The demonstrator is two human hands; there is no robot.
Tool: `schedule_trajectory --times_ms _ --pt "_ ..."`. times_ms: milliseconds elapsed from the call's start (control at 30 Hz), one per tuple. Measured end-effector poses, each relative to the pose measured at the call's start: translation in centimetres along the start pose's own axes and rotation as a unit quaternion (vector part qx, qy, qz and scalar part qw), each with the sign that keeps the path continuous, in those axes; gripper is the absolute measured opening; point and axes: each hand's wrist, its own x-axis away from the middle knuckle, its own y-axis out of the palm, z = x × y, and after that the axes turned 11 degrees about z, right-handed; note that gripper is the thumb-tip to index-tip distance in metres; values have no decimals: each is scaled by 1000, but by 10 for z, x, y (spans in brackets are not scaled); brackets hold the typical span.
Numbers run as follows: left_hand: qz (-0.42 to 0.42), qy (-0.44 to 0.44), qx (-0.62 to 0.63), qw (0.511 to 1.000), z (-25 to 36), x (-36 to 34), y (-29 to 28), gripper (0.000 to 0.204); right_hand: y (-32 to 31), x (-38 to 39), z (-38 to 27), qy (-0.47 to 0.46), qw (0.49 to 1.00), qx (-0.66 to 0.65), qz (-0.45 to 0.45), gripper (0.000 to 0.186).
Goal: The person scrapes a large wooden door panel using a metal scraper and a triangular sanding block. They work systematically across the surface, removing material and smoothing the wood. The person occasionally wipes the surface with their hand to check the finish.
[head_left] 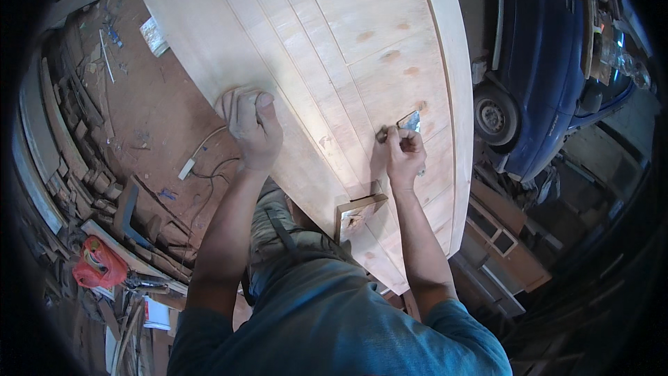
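Observation:
A large pale wooden door panel (306, 97) with long grooves lies in front of me. Brown filler-like patches dot its right half. My left hand (250, 125) is closed in a dusty fist at the panel's left edge; whatever its curled fingers may hold is hidden. Over the right half, my right hand (406, 154) pinches a putty knife (410, 122) with a shiny metal blade close to a brown patch. A small dark spot beside those fingers is too unclear to name. Near my waist, a wooden block (358, 214) sits at the panel's near part.
Wood offcuts (87, 174) are piled at the left, with a red plastic bag (99, 262) among them. A cable with a white connector (186, 168) lies on the brown floor. To the right stands a blue vehicle (539, 69), with wooden frames (504, 240) below it.

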Motion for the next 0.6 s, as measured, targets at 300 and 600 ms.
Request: schedule_trajectory --times_ms 300,600 --pt "-7 21 -12 1000 2 -1 -2 20 40 6 -50 60 997 3 -46 16" --pt "-16 8 -29 999 2 -4 2 24 60 0 -64 95 987 -46 -118 13"
